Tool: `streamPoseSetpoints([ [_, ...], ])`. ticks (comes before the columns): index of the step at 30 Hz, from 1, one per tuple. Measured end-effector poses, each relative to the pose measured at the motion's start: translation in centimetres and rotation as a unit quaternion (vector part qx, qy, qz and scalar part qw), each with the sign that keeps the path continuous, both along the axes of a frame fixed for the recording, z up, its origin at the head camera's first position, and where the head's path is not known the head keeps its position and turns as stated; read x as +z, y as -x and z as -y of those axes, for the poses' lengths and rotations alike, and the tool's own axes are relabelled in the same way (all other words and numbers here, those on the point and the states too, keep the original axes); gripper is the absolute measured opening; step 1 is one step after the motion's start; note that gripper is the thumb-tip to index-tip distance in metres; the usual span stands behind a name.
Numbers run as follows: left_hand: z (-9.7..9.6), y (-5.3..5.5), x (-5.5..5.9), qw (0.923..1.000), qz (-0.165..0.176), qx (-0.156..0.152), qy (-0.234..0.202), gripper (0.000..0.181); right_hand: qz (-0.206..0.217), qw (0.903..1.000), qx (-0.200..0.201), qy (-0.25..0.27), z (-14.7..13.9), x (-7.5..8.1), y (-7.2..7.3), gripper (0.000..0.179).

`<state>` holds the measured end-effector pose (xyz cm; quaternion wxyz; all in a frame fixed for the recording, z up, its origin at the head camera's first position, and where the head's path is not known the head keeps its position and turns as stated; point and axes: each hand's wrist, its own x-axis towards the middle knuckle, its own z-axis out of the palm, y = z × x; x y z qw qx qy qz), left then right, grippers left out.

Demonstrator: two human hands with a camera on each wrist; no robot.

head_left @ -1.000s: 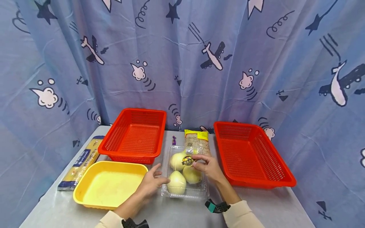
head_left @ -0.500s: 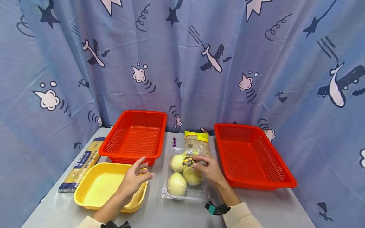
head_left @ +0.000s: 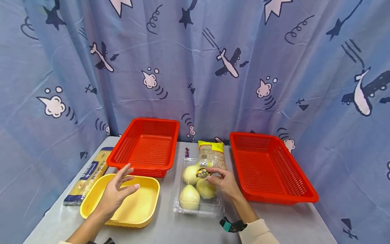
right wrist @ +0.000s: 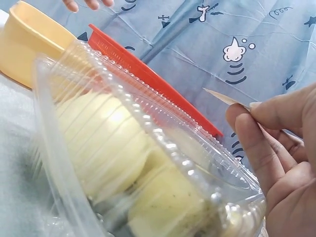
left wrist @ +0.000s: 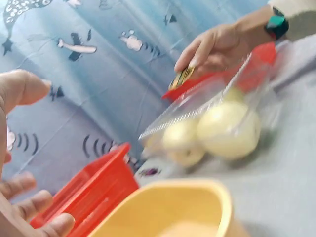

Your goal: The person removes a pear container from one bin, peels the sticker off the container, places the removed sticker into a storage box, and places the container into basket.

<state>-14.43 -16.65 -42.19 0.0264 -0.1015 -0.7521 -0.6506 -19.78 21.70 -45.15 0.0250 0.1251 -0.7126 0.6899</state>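
My right hand [head_left: 226, 183] pinches a round black-and-gold sticker [head_left: 202, 174] between thumb and fingers. In the right wrist view, the sticker [right wrist: 224, 97] is seen nearly edge-on, apart from the clear plastic box [right wrist: 64, 148] below it. Several pale yellow pears [head_left: 190, 197] sit in that box, whose lid is down, in the middle of the table. My left hand [head_left: 114, 195] hovers over the yellow basin [head_left: 145, 220], fingers spread and nothing held. Part of the left hand [left wrist: 19, 197] shows at the left edge of its wrist view.
A red basket [head_left: 170, 145] stands behind the basin, and another red basket [head_left: 307, 195] is at the right. A yellow-topped bag [head_left: 211, 150] lies behind the box, beside a small purple-wrapped candy [head_left: 187, 152]. At the left edge is a long yellow-and-blue packet [head_left: 91, 173].
My left hand has moved left, from beside the pear box to over the yellow basin. The right hand stays in place with the sticker.
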Motion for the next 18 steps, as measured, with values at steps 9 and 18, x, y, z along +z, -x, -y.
streamPoseSetpoints([
  [9,3.4,-0.9,-0.7,0.9942,-0.074,0.031,0.072,0.076,0.01,0.9998,0.003,0.015,0.0,-0.2,0.0,0.033],
  [18,5.4,-1.1,-1.4,0.9825,-0.096,0.058,0.148,0.08,0.014,0.9998,-0.001,0.017,-0.2,-0.2,-0.1,0.033],
])
